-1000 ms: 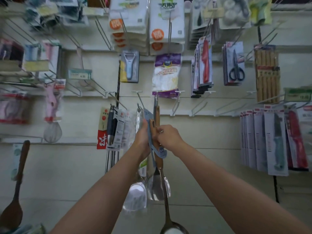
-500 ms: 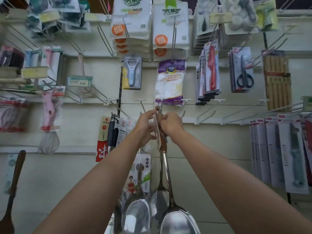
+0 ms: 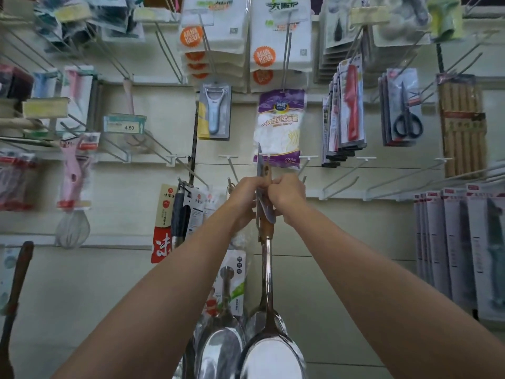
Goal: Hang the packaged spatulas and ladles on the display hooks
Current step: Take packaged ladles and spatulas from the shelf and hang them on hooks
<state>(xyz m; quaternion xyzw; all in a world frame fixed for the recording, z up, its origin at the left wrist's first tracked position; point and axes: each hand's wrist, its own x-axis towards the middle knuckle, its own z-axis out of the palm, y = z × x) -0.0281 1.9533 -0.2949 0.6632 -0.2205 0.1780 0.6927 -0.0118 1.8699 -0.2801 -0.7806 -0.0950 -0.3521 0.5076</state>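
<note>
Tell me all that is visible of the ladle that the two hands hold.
The ladle hangs upright, bowl down. Its handle top looks like brown wood with a grey card tag on it; below runs a long shiny metal stem to a polished bowl at the bottom edge of the view. The left hand and the right hand pinch its top, just under the white hooks. Another ladle's bowl hangs close at its left.

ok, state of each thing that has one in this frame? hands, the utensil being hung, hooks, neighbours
left hand: pinches the utensil's card
right hand: grips the wooden handle
ladle: held upright at hook height, bowl down; on the hook or not, cannot tell
packaged spatula: hanging just left of it
bare hooks: to the right, nothing on them
scissors pack: hanging
peeler pack: hanging
</note>
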